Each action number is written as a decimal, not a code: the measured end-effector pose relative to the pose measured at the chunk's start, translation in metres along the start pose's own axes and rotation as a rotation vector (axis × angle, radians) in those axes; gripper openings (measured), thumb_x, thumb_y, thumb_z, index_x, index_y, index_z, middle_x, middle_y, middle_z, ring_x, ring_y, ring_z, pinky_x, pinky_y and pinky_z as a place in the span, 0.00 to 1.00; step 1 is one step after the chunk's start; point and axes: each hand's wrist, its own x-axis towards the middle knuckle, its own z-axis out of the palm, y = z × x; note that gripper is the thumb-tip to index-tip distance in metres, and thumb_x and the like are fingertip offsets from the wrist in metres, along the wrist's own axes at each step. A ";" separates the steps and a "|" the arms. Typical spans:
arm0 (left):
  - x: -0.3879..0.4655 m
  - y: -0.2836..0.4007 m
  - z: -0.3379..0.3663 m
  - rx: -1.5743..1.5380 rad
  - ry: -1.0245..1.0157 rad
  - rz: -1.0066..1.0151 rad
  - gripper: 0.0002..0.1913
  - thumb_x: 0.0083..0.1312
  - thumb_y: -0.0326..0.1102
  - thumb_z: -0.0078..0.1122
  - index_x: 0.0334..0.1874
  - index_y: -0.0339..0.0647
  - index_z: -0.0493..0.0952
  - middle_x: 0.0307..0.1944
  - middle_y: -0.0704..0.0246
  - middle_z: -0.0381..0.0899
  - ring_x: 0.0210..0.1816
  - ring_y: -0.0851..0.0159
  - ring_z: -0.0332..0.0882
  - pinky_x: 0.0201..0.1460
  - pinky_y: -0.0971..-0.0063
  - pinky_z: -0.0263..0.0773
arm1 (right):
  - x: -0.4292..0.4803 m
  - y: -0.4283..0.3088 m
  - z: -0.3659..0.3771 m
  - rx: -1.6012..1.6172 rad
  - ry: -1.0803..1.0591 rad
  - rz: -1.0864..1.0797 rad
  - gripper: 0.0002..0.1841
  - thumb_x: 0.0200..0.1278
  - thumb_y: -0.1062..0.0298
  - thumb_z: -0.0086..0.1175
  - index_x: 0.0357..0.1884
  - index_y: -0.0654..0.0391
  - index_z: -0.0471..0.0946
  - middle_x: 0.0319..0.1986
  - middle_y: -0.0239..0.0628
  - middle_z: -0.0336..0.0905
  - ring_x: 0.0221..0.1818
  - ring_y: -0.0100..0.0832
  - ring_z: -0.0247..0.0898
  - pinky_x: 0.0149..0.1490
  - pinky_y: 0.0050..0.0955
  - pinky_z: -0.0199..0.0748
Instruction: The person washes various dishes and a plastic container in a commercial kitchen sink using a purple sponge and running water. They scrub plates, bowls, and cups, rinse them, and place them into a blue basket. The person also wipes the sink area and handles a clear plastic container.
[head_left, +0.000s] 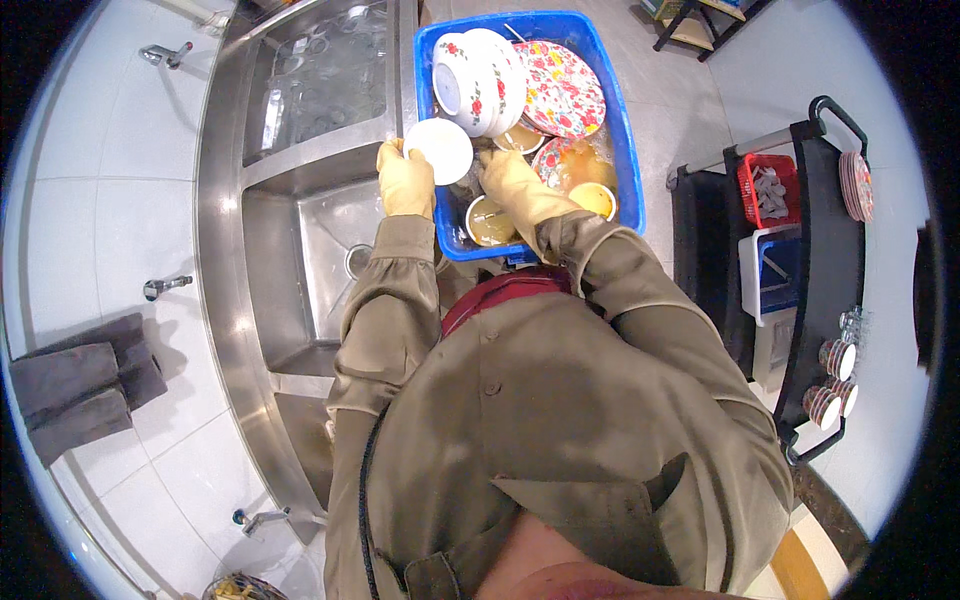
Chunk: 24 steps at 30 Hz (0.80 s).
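Note:
My left hand (406, 178), in a cream rubber glove, grips the rim of a small white dish (439, 151) above the left edge of a blue plastic tub (634, 180). My right hand (517, 182), gloved alike, reaches into the tub. Its fingertips are near something dark that I cannot make out. Stacked white bowls (472, 82) with red flowers lean at the tub's far end, beside floral plates (562, 88). Closer to me, a white-rimmed bowl (491, 222) and a yellowish bowl (592, 199) sit in murky liquid.
Left of the tub runs a stainless steel sink (330, 247); its far basin holds glassware (330, 82). Taps (166, 286) project from the tiled wall. On the right stands a black cart (825, 247) with a red basket (769, 191), stacked plates (855, 187) and cups (823, 407).

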 end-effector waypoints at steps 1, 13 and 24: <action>0.002 -0.001 0.000 -0.039 -0.008 -0.027 0.16 0.69 0.31 0.57 0.56 0.30 0.76 0.57 0.45 0.78 0.61 0.42 0.78 0.65 0.58 0.71 | -0.006 -0.002 0.001 -0.139 0.013 -0.070 0.18 0.73 0.63 0.48 0.58 0.57 0.81 0.56 0.47 0.83 0.56 0.46 0.82 0.58 0.47 0.80; -0.027 0.072 -0.001 -0.518 -0.206 -0.519 0.19 0.73 0.24 0.52 0.65 0.26 0.69 0.54 0.52 0.82 0.50 0.54 0.86 0.43 0.63 0.88 | -0.079 0.038 -0.119 0.756 0.186 -0.006 0.18 0.62 0.77 0.62 0.54 0.58 0.84 0.50 0.47 0.83 0.56 0.46 0.80 0.61 0.36 0.78; -0.065 0.060 0.026 -0.772 -0.867 -0.417 0.16 0.79 0.29 0.45 0.65 0.32 0.73 0.56 0.59 0.82 0.54 0.59 0.83 0.59 0.66 0.80 | -0.114 0.005 -0.126 0.364 0.917 -0.268 0.27 0.47 0.73 0.63 0.56 0.56 0.82 0.61 0.44 0.79 0.64 0.54 0.71 0.70 0.48 0.69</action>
